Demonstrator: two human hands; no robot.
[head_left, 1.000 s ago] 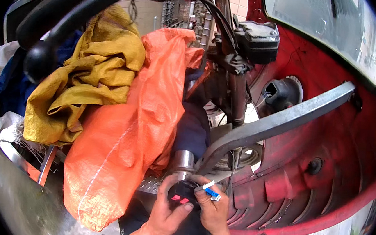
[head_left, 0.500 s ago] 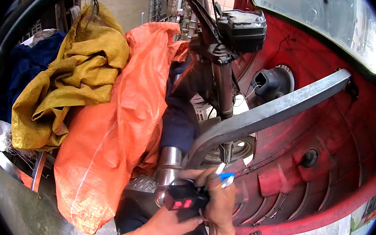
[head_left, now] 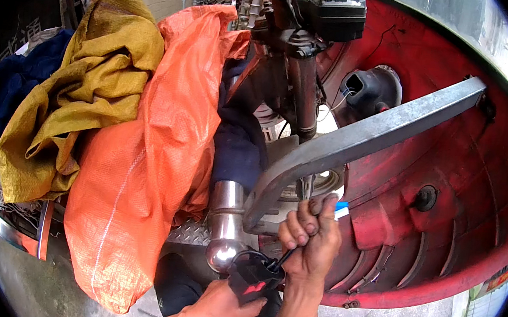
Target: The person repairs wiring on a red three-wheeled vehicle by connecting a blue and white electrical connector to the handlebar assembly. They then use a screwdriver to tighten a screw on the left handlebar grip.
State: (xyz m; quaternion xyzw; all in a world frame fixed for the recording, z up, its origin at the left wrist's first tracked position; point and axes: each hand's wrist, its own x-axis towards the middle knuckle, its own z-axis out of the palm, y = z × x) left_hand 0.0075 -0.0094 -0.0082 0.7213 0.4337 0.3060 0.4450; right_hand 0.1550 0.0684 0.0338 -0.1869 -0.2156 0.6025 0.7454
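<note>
My left hand (head_left: 221,307) is wrapped round a black boxy device (head_left: 255,276) with red patches, low in the middle of the view. A black cable (head_left: 286,257) runs from the device up into my right hand (head_left: 313,234), whose fingers are curled closed. A small blue-and-white piece (head_left: 341,210) sticks out beside the right fingertips. Just above the knuckles shows a slim silver metal piece (head_left: 305,187); whether the hand holds it I cannot tell. To the left of the hands stands a shiny metal cylinder with a rounded end (head_left: 226,226).
A grey metal bar (head_left: 378,137) slants across the red vehicle shell (head_left: 448,171) on the right. An orange woven sack (head_left: 143,166) and mustard cloth (head_left: 89,87) lie on the left. A dark steering column (head_left: 304,96) stands behind the bar.
The hands, close together before, are farther apart. My right hand has risen and moved slightly right, and the cable between it and the device now shows. The view has shifted a little.
</note>
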